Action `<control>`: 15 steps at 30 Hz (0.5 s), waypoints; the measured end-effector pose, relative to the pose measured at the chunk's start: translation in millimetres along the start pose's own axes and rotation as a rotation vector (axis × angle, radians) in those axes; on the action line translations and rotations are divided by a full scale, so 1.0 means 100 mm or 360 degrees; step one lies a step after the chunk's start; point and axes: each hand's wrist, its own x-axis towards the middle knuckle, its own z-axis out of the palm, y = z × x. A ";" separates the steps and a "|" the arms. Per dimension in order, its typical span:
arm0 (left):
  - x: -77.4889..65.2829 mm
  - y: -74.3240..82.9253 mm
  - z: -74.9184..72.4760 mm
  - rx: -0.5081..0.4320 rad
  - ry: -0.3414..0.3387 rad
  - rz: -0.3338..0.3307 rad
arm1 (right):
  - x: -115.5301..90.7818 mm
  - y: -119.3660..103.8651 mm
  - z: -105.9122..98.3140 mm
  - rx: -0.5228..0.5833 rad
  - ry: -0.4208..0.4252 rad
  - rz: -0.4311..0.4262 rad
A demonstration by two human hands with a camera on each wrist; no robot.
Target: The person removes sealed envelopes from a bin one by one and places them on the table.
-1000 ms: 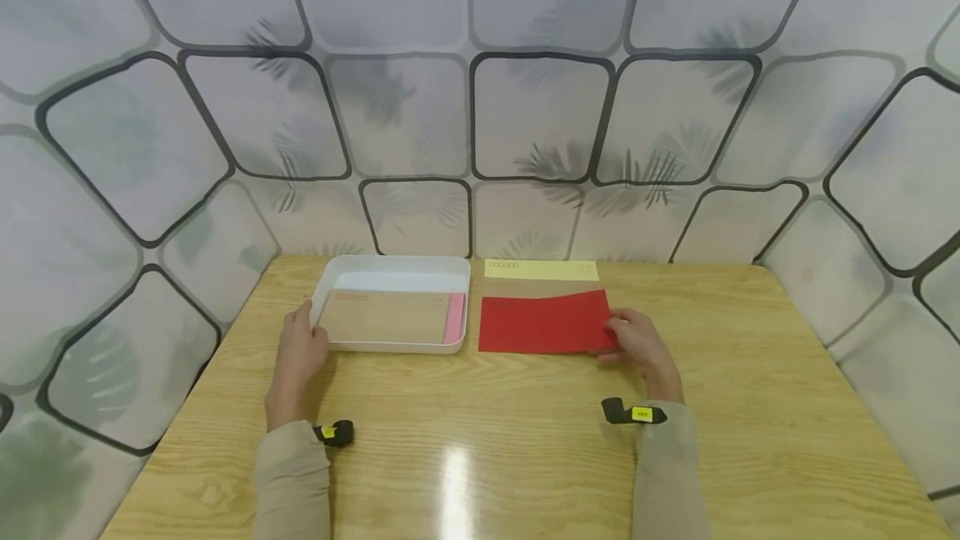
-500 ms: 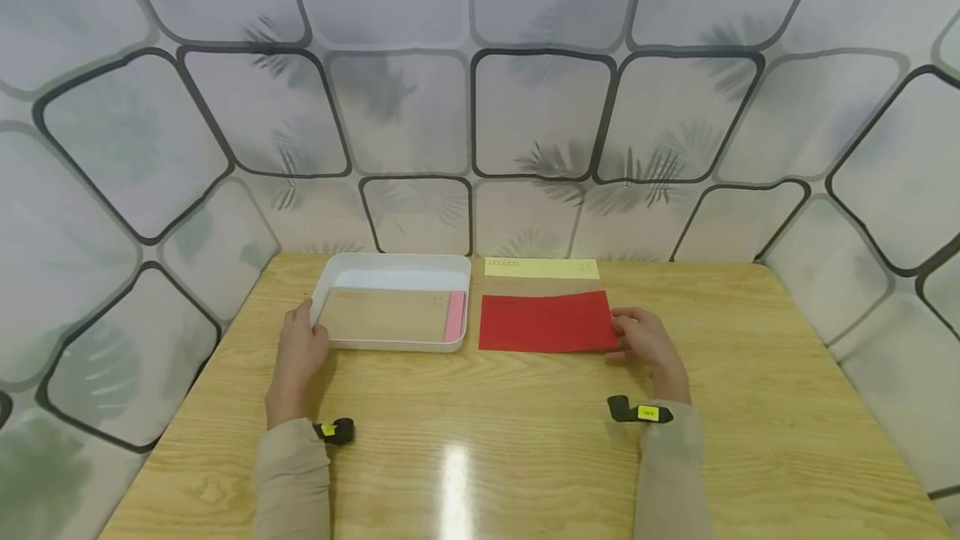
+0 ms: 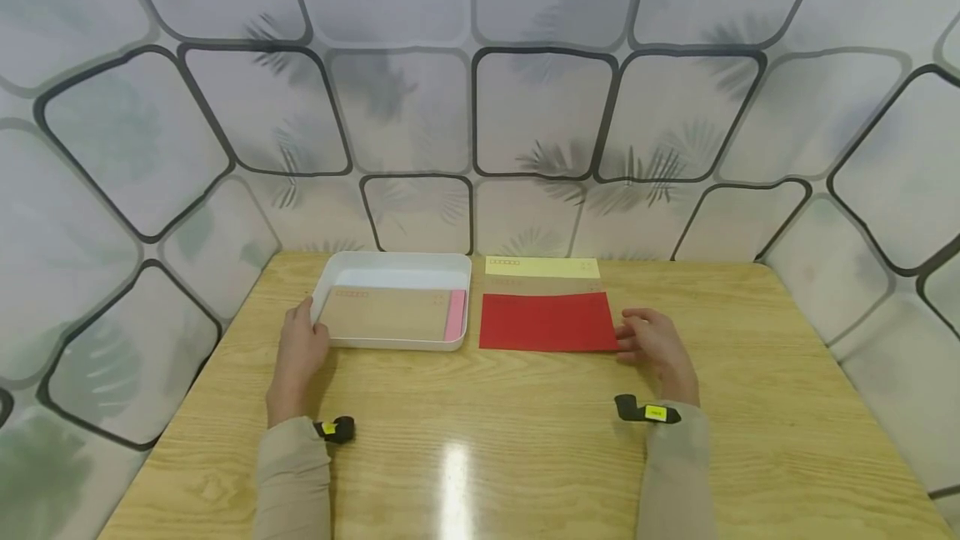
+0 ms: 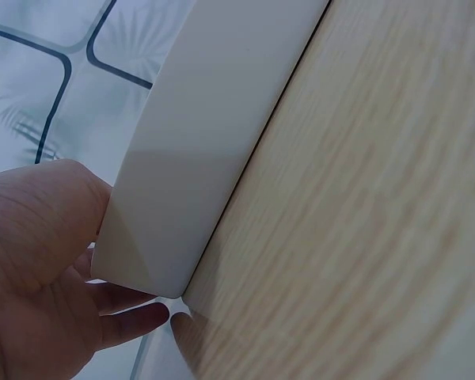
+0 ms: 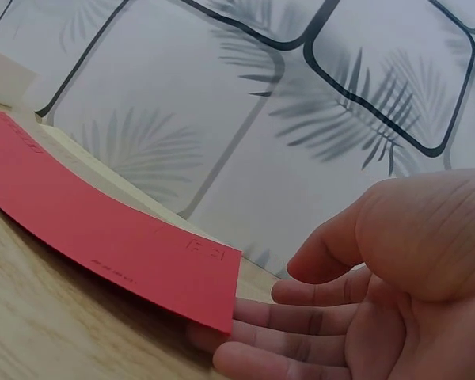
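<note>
My left hand (image 3: 298,357) grips the left front corner of a white tray (image 3: 397,346), the thumb at its rim and the fingers round its side. Inside the tray lies a brown envelope (image 3: 386,315), with a pink envelope (image 3: 455,317) showing at its right edge. To the right of the tray a red envelope (image 3: 547,322) overlaps another brown envelope (image 3: 542,283) and a yellow envelope (image 3: 540,267). My right hand (image 3: 658,352) is at the red envelope's right edge, fingers relaxed. In the right wrist view a fingertip reaches behind the envelope's slightly raised corner, with the thumb apart from it.
The wooden table (image 3: 480,415) extends in front of the tray and envelopes. A patterned wall (image 3: 525,215) stands right behind them. A small black camera is strapped to each wrist.
My right hand has let go of the red envelope and shifted slightly right. The envelope's right end has settled lower and flatter. My left hand and the tray stay put.
</note>
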 end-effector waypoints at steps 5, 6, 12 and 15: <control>0.01 -0.01 0.01 0.0008 0.0014 -0.0001 | -0.02 0.00 -0.03 0.0029 0.0024 0.0016; 0.01 0.00 0.01 0.0008 0.0013 -0.0002 | -0.02 0.00 -0.04 0.0028 0.0029 0.0019; 0.01 0.00 -0.01 0.0001 -0.0008 -0.0018 | -0.06 -0.03 -0.06 0.0018 0.0061 0.0028; 0.02 0.00 -0.01 -0.0004 -0.0019 -0.0024 | -0.06 -0.03 -0.07 0.0025 0.0075 0.0016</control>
